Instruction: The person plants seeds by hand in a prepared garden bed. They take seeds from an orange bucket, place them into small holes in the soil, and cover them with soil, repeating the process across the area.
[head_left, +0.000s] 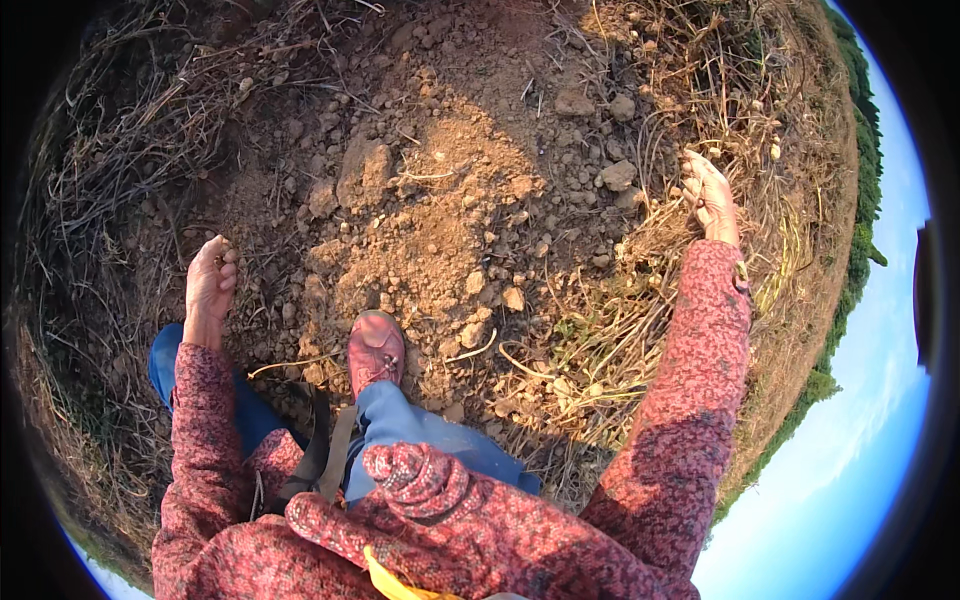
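My left hand (211, 289) is held low over the soil at the left, its fingers curled round small brown lumps that look like peanut pods. My right hand (707, 196) reaches out at the right, beside a heap of dried peanut plants (739, 97), with its fingers bent. A small dark thing shows near its palm, but whether it is gripped cannot be told. Pale peanut pods (775, 151) hang among the dry stems just beyond that hand. A bit of leaf clings to the right sleeve (740, 274).
Cloddy brown soil (442, 195) lies between my hands, with loose stones (619, 175) and stalks. Dry stems (135, 142) cover the left side, and more straw (600, 367) lies at the lower right. My reddish shoe (376, 349) rests on the ground. A strap (337, 454) hangs near my legs.
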